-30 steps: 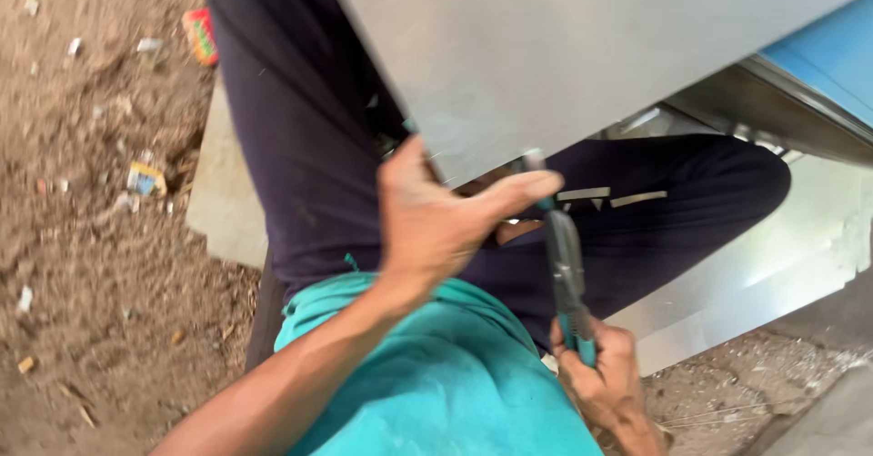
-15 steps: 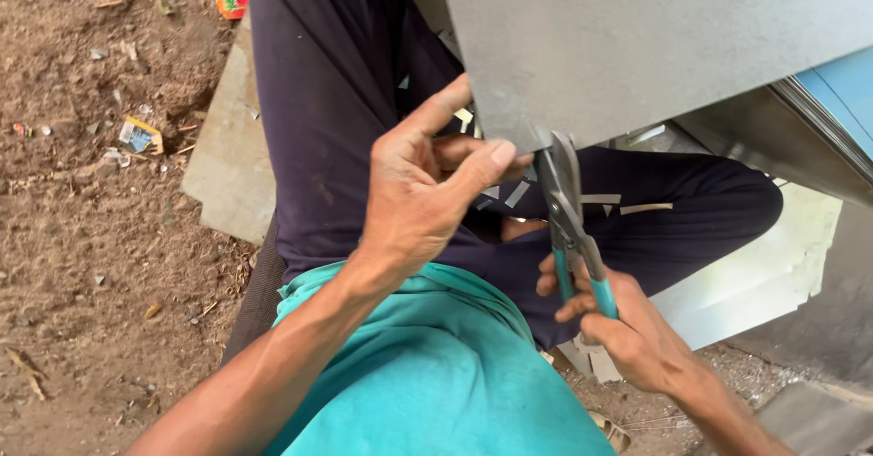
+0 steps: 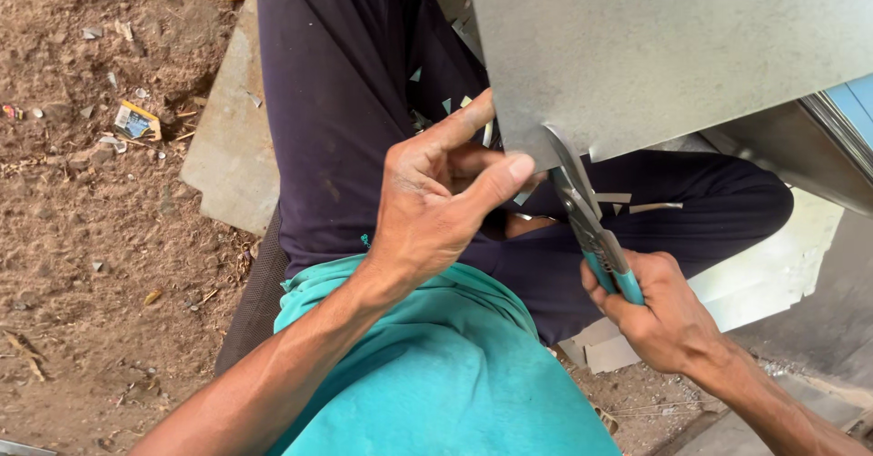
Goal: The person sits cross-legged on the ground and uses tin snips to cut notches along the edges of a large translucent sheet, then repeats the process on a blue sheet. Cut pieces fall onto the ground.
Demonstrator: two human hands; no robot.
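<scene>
- L hand [image 3: 435, 206]: fingers curled, thumb + forefinger pinching lower corner of sheet [image 3: 673, 47], wrist bent up.
- R hand [image 3: 659, 315]: fist clamped on teal grips of snips [image 3: 587, 215], blades biting sheet edge just right of L thumb.
- Sheet above both hands; top + right side cut off by frame.
- Blade tips hidden behind sheet; small offcuts [image 3: 637, 203] on lap [image 3: 346, 101].
- Dirt [image 3: 91, 238] left of L arm, open.

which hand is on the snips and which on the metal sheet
The right hand grips the teal-handled snips; the left hand pinches the grey metal sheet at its lower corner.
</scene>
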